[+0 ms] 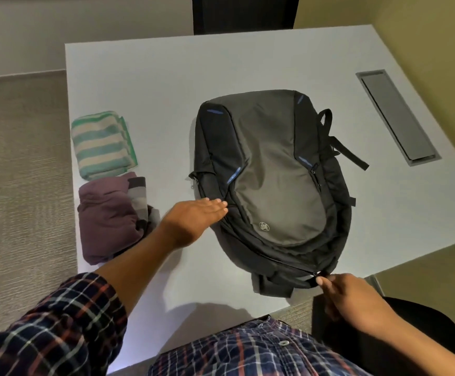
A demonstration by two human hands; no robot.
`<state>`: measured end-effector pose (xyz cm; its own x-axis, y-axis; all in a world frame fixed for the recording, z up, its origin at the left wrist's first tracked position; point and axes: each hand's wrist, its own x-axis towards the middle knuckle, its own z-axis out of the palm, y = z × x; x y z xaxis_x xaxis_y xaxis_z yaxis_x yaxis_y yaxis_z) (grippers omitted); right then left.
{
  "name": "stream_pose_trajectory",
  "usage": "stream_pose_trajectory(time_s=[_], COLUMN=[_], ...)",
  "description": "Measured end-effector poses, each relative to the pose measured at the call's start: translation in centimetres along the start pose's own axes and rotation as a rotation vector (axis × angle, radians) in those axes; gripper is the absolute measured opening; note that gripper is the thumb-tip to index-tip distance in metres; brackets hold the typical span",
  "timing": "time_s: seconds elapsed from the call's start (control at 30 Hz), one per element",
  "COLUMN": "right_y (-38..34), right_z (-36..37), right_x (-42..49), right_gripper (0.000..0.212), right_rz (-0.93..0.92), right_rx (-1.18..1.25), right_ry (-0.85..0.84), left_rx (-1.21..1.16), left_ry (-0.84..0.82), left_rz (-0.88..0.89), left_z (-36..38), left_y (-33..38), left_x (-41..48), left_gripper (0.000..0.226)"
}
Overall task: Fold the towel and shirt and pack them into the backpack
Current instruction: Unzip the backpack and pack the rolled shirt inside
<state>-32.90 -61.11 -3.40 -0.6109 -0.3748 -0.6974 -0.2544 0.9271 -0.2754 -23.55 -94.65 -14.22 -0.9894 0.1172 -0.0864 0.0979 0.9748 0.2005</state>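
Observation:
A grey and black backpack [272,183] lies flat on the white table [153,77], its top end toward me. My left hand [193,218] rests flat with straight fingers on the backpack's left side. My right hand [348,291] pinches the zipper pull [316,274] at the backpack's near end. A folded green and cream striped towel [103,143] lies at the table's left edge. Just in front of it sits a folded purple shirt [109,215] with a grey striped part.
A grey cable hatch [397,115] is set into the table at the right. A dark chair back [245,14] stands behind the far edge. Carpet floor lies to the left, and a black seat is at my lower right.

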Motion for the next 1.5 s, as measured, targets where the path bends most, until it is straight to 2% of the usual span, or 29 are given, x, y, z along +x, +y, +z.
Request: stream_pose_trajectory(time_s=[0.07,0.13,0.2,0.23,0.27,0.33,0.37,0.43,0.57,0.67,0.77,0.87,0.93,1.07,1.17,1.27,1.33,1.5], right_y=[-0.3,-1.0,-1.7,-2.1,-2.6,-3.7,-4.1,-4.6,-3.6,-2.1,-0.9,1.3,3.1,5.3,4.9,4.1,3.9,5.1], right_z=[-0.2,-0.4,-1.1,-1.6,-2.1,-3.2,-3.8,-5.1,-7.8,-9.5,-10.6,-12.2,-13.7,-15.8,-16.0,-15.9,-16.2,-17.1], right_x=[0.0,0.2,0.2,0.1,0.0,-0.4,-0.6,-0.8,-0.4,0.4,1.4,3.0,4.3,5.6,5.2,4.4,4.3,6.4], right_gripper=[0.054,0.054,0.052,0.051,0.050,0.050,0.050,0.051,0.055,0.054,0.053,0.055,0.055,0.053,0.055,0.054,0.052,0.053], right_rz=[-0.060,-0.129,-0.194,-0.228,-0.270,-0.369,-0.416,-0.495,-0.574,-0.595,-0.587,-0.582,-0.562,-0.543,-0.650,-0.751,-0.786,-0.852], right_rx=[0.030,0.044,0.091,0.129,0.155,0.169,0.167,0.132,0.063,0.068,0.085,0.080,0.037,0.001,0.013,0.105,0.157,0.180], right_ry=[0.031,0.046,0.031,0.002,-0.029,-0.071,-0.079,-0.075,-0.071,-0.130,-0.184,-0.188,-0.124,0.009,-0.015,-0.045,-0.022,0.031], left_rx=[-0.055,-0.140,-0.185,-0.255,-0.312,-0.422,-0.451,-0.388,-0.434,-0.404,-0.324,-0.341,-0.346,-0.407,-0.435,-0.311,-0.207,-0.147], left_ry=[-0.059,-0.064,0.209,0.272,0.314,0.292,0.261,0.256,0.366,0.412,0.351,0.329,0.346,0.332,0.358,0.333,0.357,0.484], left_rz=[-0.044,-0.177,-0.140,-0.111,-0.054,0.055,0.065,0.049,-0.002,0.006,-0.005,-0.050,-0.101,-0.314,-0.337,-0.383,-0.403,-0.307], left_z=[-0.7,-1.7,-2.7,-3.3,-3.8,-5.1,-5.9,-6.3,-7.5,-8.3,-9.4,-9.8,-9.9,-10.8,-12.0,-12.8,-12.9,-12.4], left_y=[1.0,2.7,4.9,6.5,8.4,12.2,13.8,15.1,16.0,17.0,17.4,17.6,17.2,16.9,19.7,22.6,23.4,23.7], left_x=[0.9,1.3,0.5,-0.1,-0.5,-0.7,-0.2,1.2,3.0,3.8,4.5,4.8,4.5,4.6,6.9,10.2,11.6,11.9], left_gripper=[0.049,0.051,0.054,0.055,0.052,0.045,0.054,0.058,0.026,0.027,0.026,0.026,0.028,0.036,0.042,0.056,0.047,0.024])
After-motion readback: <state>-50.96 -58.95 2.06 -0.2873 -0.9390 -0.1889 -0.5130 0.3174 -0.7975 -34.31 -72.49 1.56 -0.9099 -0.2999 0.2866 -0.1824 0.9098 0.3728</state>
